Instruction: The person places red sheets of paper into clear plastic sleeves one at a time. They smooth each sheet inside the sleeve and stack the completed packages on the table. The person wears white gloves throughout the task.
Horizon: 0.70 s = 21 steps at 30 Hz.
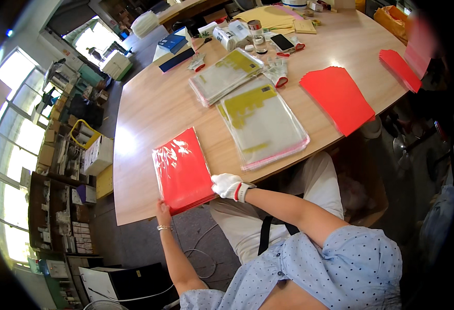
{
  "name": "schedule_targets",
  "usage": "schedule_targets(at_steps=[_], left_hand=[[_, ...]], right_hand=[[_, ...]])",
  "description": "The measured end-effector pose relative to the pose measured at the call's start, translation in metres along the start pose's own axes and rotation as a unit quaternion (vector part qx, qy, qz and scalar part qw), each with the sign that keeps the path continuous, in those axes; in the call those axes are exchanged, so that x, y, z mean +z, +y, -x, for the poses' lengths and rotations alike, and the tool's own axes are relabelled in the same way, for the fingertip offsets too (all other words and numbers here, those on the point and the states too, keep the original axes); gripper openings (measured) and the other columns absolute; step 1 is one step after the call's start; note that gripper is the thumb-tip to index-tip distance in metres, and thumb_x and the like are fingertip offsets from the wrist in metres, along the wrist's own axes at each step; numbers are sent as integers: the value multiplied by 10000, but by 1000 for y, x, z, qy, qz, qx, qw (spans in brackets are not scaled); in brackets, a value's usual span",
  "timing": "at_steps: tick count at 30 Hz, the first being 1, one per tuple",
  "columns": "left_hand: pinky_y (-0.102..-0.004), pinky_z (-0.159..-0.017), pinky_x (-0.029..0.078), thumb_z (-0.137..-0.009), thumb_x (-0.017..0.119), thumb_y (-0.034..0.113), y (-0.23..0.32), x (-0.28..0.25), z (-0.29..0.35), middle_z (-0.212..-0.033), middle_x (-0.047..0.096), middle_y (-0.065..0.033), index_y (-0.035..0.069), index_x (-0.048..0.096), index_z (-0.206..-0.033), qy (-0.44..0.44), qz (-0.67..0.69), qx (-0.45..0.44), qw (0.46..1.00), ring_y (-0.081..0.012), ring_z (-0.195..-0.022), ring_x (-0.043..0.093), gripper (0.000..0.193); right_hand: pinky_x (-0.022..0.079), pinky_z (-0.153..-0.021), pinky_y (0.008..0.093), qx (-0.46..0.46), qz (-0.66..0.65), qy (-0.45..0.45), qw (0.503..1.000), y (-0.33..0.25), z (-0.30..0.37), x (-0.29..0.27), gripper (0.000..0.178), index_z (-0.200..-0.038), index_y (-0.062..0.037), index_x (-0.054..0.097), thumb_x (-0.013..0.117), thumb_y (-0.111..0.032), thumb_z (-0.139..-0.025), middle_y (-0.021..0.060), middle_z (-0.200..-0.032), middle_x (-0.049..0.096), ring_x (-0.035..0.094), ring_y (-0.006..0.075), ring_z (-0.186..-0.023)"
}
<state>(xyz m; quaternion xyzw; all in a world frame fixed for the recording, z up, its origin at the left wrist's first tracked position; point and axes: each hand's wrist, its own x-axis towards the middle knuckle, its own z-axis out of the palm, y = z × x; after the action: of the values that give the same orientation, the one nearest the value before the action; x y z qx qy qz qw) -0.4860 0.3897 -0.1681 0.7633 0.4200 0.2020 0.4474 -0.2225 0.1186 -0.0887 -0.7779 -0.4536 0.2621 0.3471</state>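
A stack of red sheets in clear plastic sleeves point(184, 168) lies at the table's near left edge, its glossy top catching the light. My left hand point(163, 212), bare with a bracelet at the wrist, closes on the stack's near left corner. At the near right corner my right hand point(229, 187), in a white knit glove with a red-trimmed cuff, has its fingers drawn together against the sheets' edge. The undersides of both hands' fingers are hidden. To the right lies a pile of clear plastic sleeves point(263, 124) with yellow-green print.
Behind it is a second sleeve pile point(227, 75). Fanned red sheets point(338, 98) lie farther right. White gloves point(277, 71), a phone point(282, 43), a tape roll point(255, 26) and a blue box point(172, 43) sit toward the back. The wooden table's point(139, 124) rounded edge runs along the left.
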Motion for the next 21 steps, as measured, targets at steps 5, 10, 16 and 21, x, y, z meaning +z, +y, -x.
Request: schedule_targets(at_steps=[5,10,16,21], left_hand=[[-356,-1054,311,-761,362,-70,-31,32,6,-1357,396,-237,-71,360,-1325,67,-13,73,995,-285,-1252,419,565],[-360,-1003,370,-750,377,-54,18,33,27,-1258,509,-217,-58,431,-1279,82,-53,59,993,-287,-1186,486,532],[-396,-905,426,-735,410,-51,39,44,17,-1110,576,-231,-37,521,-1146,157,-266,120,944,-332,-1057,541,426],[-417,-1086,249,-865,492,179,18,38,16,-1337,409,-247,-75,448,-1243,155,-535,106,824,-366,-1241,386,457]], right_hand=[[513,-651,445,-64,182,-46,980,-14,10,12,261,-851,-35,650,481,-233,-862,156,-829,654,652,313,-810],[520,-620,427,-72,233,-89,966,-17,11,17,238,-844,-49,656,472,-197,-869,165,-904,602,648,300,-784],[522,-638,407,-128,250,-60,958,-17,15,12,240,-844,-70,662,452,-183,-877,169,-913,575,647,302,-792],[498,-617,357,-90,-30,28,995,21,53,-25,227,-995,-54,554,430,-211,-888,165,-763,645,642,235,-720]])
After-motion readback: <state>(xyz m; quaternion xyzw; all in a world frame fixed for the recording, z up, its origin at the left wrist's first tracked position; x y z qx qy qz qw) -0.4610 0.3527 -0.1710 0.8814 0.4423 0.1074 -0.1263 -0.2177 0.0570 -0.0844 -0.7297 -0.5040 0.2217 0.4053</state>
